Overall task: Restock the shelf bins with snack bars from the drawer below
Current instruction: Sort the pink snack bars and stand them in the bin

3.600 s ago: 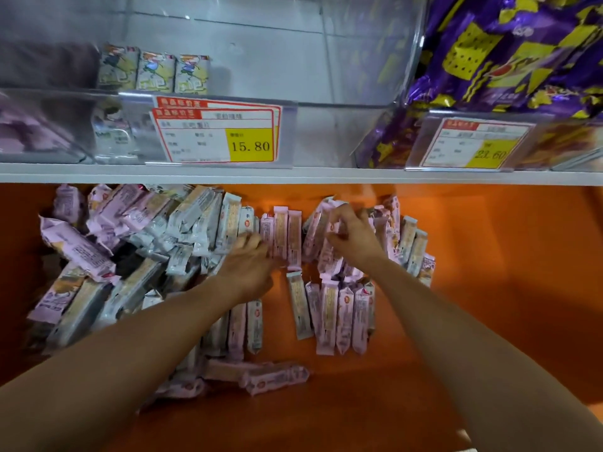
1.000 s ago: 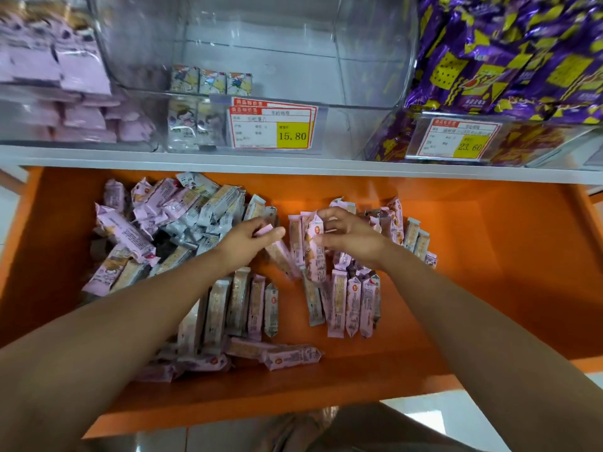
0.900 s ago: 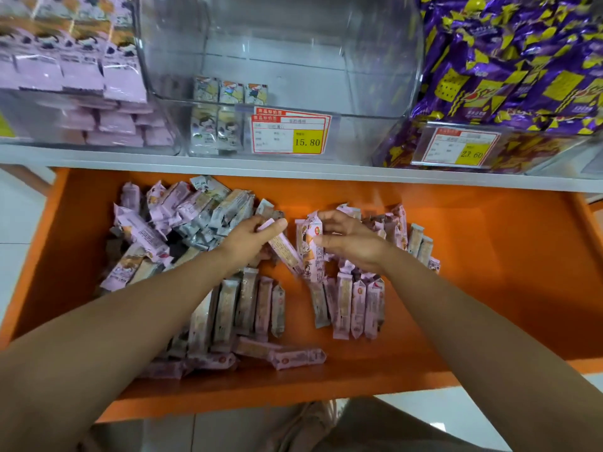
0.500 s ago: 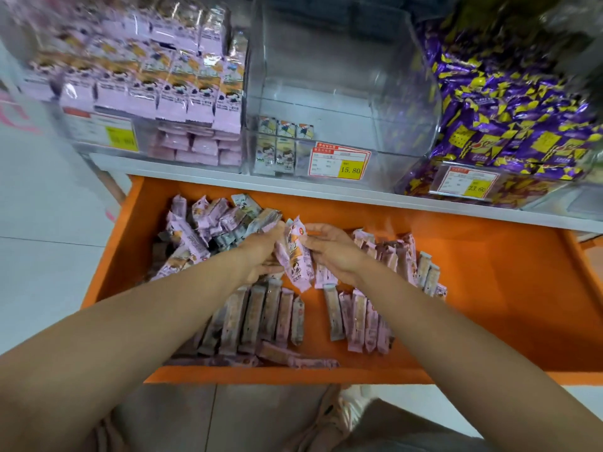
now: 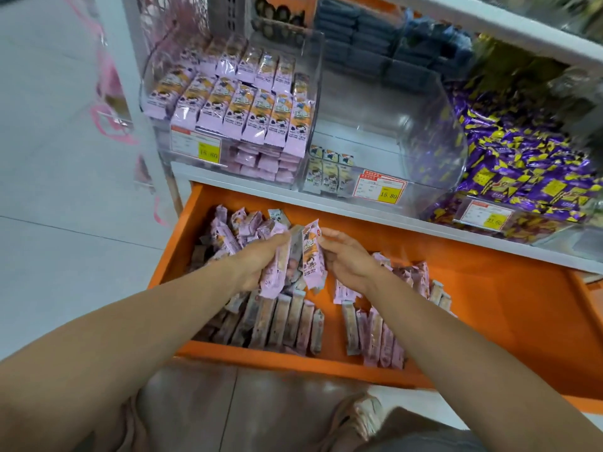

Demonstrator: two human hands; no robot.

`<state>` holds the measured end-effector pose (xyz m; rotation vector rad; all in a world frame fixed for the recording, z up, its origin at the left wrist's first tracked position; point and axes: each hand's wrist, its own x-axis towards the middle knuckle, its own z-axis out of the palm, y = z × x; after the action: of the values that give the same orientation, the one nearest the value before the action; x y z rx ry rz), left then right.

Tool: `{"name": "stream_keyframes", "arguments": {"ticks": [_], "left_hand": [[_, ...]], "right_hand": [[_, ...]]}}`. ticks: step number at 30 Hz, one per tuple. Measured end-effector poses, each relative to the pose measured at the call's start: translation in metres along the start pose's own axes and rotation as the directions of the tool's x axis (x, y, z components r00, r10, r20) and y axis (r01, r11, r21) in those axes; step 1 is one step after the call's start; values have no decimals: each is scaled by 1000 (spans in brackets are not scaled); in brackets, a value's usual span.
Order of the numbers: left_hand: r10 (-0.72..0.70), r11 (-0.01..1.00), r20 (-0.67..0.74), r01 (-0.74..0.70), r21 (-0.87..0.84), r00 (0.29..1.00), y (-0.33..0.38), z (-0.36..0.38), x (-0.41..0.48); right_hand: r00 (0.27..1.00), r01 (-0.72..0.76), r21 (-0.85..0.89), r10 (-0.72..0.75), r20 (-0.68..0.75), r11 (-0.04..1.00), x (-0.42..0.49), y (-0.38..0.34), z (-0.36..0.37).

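At the lower edge, shoe [image 5: 357,415]: on the pale floor, below the drawer's front.
Orange drawer [image 5: 293,362]: pulled out across the centre of the frame; loose snack bars [image 5: 287,321] lie in rows near its front and are heaped in its upper-left corner.
Left hand [image 5: 256,267]: fingers curled round a bundle of pink-wrapped bars [image 5: 280,269], held upright above the drawer.
Right hand [image 5: 350,261]: just beside the left, fingertips [image 5: 326,232] touching the top of the bundle's outermost bar; whether it pinches the bar cannot be told.
Middle bin [image 5: 424,125]: clear, nearly bare, with a few small packs [image 5: 329,172] at its front left and a price tag [image 5: 380,190] reading 15.80.
Left bin [image 5: 163,154]: upper left of the frame, packed with pink packs [image 5: 241,109].
Right bin [image 5: 538,238]: far right, full of purple-and-yellow packets [image 5: 522,171].
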<state>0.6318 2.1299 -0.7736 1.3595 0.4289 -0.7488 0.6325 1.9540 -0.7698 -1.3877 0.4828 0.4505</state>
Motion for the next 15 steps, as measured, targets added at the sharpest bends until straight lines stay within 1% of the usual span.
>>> {"name": "stream_keyframes", "arguments": {"ticks": [2, 4, 6, 7, 10, 15], "left_hand": [[8, 999, -15, -9, -35, 1000, 1, -7, -6], [-17, 995, -32, 14, -96, 999, 2, -13, -9], [-13, 993, -30, 9, -121, 999, 4, -17, -14], [-16, 995, -19, 14, -98, 1000, 3, -19, -14], [50, 997, 49, -47, -68, 998, 2, -20, -16], [102, 994, 100, -99, -41, 990, -4, -24, -14]], "right_hand": [[1000, 0, 22, 0, 4, 1000, -1, -1, 7], [1000, 1, 37, -2, 17, 999, -2, -2, 12], [999, 10, 49, -12, 51, 999, -4, -1, 17], [997, 19, 48, -23, 68, 999, -6, -1, 20], [994, 51, 48, -55, 95, 998, -11, 4, 28], [993, 109, -20, -108, 53, 994, -16, 9, 32]]}}
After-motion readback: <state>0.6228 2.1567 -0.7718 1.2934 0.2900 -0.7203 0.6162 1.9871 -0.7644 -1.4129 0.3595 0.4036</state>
